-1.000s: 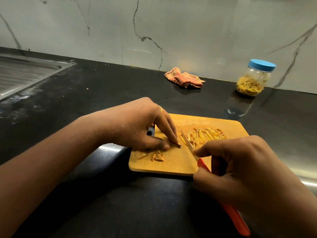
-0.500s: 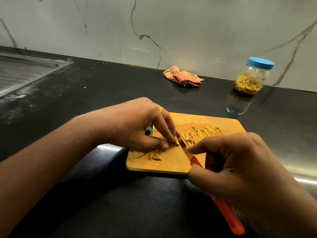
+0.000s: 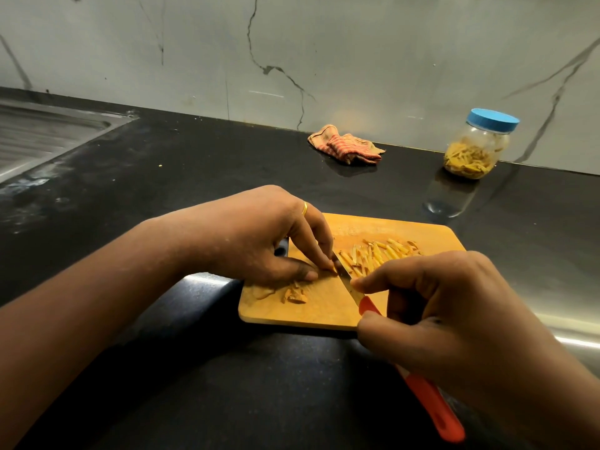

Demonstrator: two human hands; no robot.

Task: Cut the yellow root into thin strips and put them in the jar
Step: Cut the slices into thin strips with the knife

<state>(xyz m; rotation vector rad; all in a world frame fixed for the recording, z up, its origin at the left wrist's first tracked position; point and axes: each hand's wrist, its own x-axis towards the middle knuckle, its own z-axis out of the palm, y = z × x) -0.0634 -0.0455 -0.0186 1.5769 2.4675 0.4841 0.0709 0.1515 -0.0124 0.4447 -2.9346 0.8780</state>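
Root: small remnant [image 3: 330,271] pinned to the cutting board [image 3: 324,308], mostly hidden under left fingertips.
Strips: loose pile [image 3: 380,254] on the board, just right of the blade.
Knife: blade [image 3: 345,282] now tight against the root at the fingertips; a second ago further right, among the strips.
Left grip [image 3: 259,241]: fingers curled down, pressing the root in place.
Right grip [image 3: 454,306]: closed round the red handle, forefinger on the blade's back.
Reading: next slice begun; little root left, cutting judged near done.
Jar [image 3: 480,151]: far right on counter [image 3: 162,196], well apart from board, blue lid [image 3: 492,120] on, part-filled; needs opening before transfer.
Other: scraps [image 3: 293,295] near left on board; cloth [image 3: 347,147] by far wall.
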